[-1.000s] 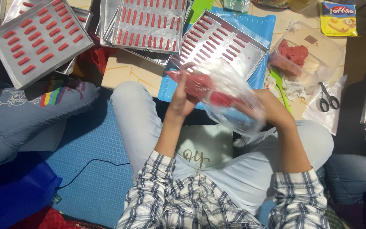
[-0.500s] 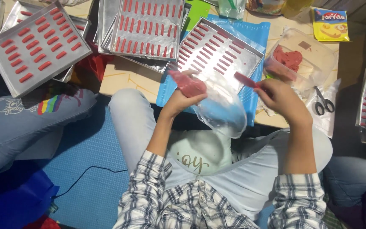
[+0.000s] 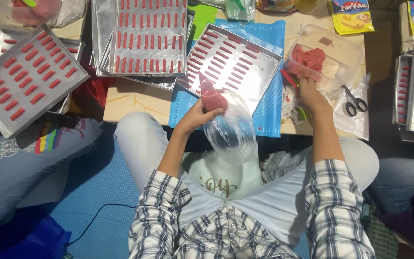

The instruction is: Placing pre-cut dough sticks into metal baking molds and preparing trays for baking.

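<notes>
Left hand [image 3: 198, 115] grips the piping bag [image 3: 221, 115], red paste low, tip at 12 o'clock over the centre tray [image 3: 259, 81]. Tray approx. two-thirds piped; near corner bare. Right hand [image 3: 310, 93] clenched on a red spatula [image 3: 288, 79] by the paste tub [image 3: 348, 57].

left hand [image 3: 198, 116] gripping piping bag [image 3: 219, 112] — metal tray [image 3: 259, 79] beyond

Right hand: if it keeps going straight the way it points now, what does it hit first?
Probably the clear plastic tub of red dough: the right hand points up-table at its near wall and looks almost against it, though depth is unclear.
</notes>
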